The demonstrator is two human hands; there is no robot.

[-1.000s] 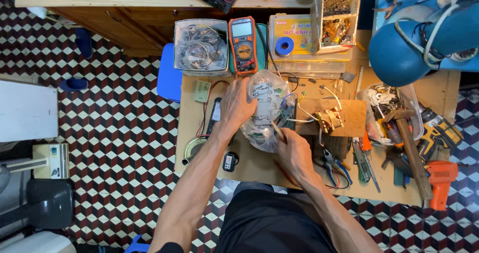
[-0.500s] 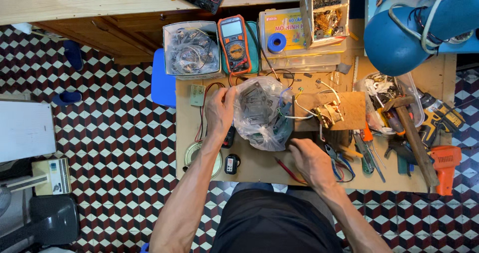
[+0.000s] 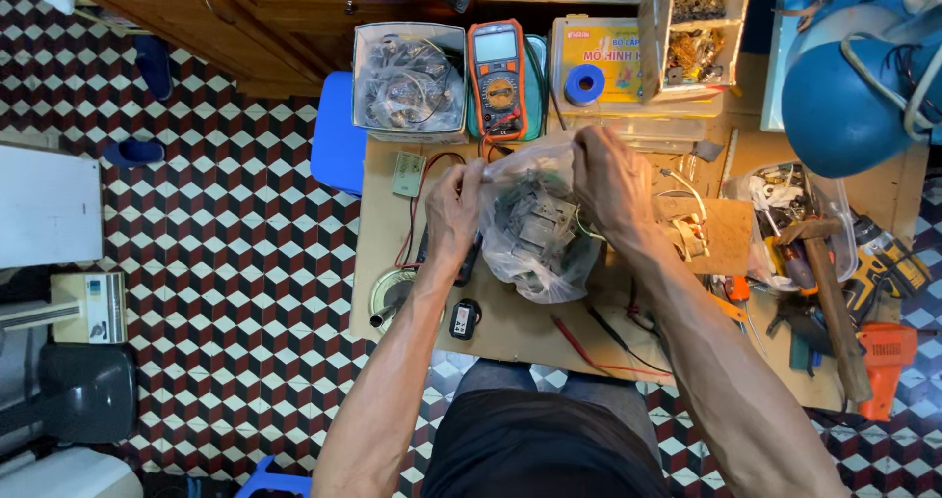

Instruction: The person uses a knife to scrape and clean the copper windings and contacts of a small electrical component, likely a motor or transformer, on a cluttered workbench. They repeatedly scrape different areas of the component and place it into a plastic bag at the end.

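A clear plastic bag (image 3: 535, 238) full of small grey electronic parts hangs above the wooden board (image 3: 510, 326). My left hand (image 3: 453, 209) pinches the bag's top edge on the left side. My right hand (image 3: 608, 179) grips the top edge on the right, and between them the mouth is stretched wide. The bag's bulging bottom sags toward me over the board.
Behind the bag stand an orange multimeter (image 3: 497, 78) with red and black leads, a clear box of wires (image 3: 409, 81), a yellow kit box (image 3: 599, 66) and a parts organiser (image 3: 697, 27). Hammer (image 3: 829, 292), pliers and an orange tool (image 3: 886, 356) lie right. A blue stool (image 3: 339, 145) stands left.
Both hands lifted the bag off the board and moved to its top edge. The right hand came up from the near side to the bag's mouth.
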